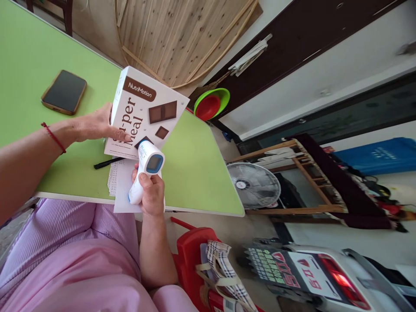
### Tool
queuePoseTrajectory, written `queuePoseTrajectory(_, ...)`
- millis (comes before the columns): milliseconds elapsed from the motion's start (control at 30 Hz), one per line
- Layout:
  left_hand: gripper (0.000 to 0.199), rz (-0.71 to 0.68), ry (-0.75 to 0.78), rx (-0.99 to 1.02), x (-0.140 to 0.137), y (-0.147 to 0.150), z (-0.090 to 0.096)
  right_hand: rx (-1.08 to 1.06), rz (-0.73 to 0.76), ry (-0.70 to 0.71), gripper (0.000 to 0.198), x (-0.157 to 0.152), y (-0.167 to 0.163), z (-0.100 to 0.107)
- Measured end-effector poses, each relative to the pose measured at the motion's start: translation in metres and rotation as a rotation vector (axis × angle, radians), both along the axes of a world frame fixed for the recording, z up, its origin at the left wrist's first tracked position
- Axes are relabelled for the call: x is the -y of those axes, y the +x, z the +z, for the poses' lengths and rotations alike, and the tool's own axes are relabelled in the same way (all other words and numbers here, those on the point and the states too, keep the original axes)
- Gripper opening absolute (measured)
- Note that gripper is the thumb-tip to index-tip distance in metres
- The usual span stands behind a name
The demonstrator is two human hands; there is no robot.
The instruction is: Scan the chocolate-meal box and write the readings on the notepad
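Observation:
My left hand (100,123) grips the left side of a white NutriMotion box (136,108) with brown chocolate pictures, its thumb across the front. The box stands tilted over the green table (191,173). In my right hand (151,190) is a white and blue infrared thermometer (147,162), its head against or just in front of the box's lower edge; I cannot tell whether they touch. The thermometer's small screen faces me and looks blank grey. Below lie white paper (123,182) and a black pen (105,164), both partly hidden.
A phone (65,92) in a brown case lies on the table at left. Beyond the far edge are green and red basins (208,107). To the right stand a fan (255,184) and a wooden rack (312,182). A red chair (191,247) with a checked bag (224,268) is nearby.

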State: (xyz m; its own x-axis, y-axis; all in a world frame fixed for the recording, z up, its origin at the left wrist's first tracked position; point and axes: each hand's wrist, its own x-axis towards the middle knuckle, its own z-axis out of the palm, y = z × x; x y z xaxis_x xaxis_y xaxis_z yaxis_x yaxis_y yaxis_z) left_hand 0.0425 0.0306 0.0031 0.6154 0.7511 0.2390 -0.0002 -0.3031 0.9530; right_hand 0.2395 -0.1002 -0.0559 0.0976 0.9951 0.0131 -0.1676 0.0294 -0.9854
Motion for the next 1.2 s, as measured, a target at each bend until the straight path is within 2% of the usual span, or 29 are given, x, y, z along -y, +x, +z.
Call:
queuePoseTrajectory(133,0.057,0.006,-0.006,-0.005,0.000,0.000,0.000,-0.018,-0.003,0.008,0.034,0.000,0.000,-0.001)
queuePoseTrajectory(300,0.059,0.026,-0.036,-0.012,-0.001,-0.001,-0.001,0.058,-0.016,-0.001,0.042,0.001,-0.001,-0.002)
queuePoseTrajectory(600,0.065,0.036,-0.010,-0.106,0.001,-0.004,0.003,0.124,0.041,0.026,0.036,0.001,0.001,-0.002)
queuePoseTrajectory(767,0.064,0.184,-0.028,-0.306,0.001,-0.008,0.005,0.177,0.043,0.072,0.039,0.001,0.001,0.008)
queuePoseTrajectory(867,0.063,0.234,-0.062,-0.297,0.003,-0.008,0.006,0.258,0.032,0.125,0.039,0.006,0.005,0.021)
queuePoseTrajectory(967,0.063,0.258,-0.024,-0.205,0.008,-0.008,0.013,0.367,0.008,0.210,0.040,0.004,0.024,0.036)
queuePoseTrajectory(1033,0.064,0.298,0.076,-0.144,0.011,-0.008,0.016,0.505,-0.074,0.285,0.041,-0.010,0.048,0.044)
queuePoseTrajectory(1133,0.080,0.452,0.216,-0.129,0.009,-0.010,0.013,0.807,-0.228,0.381,0.054,-0.051,0.094,0.046)
queuePoseTrajectory(1200,0.099,0.579,0.217,-0.164,0.003,-0.012,0.005,0.958,-0.137,0.398,0.062,-0.085,0.122,0.040)
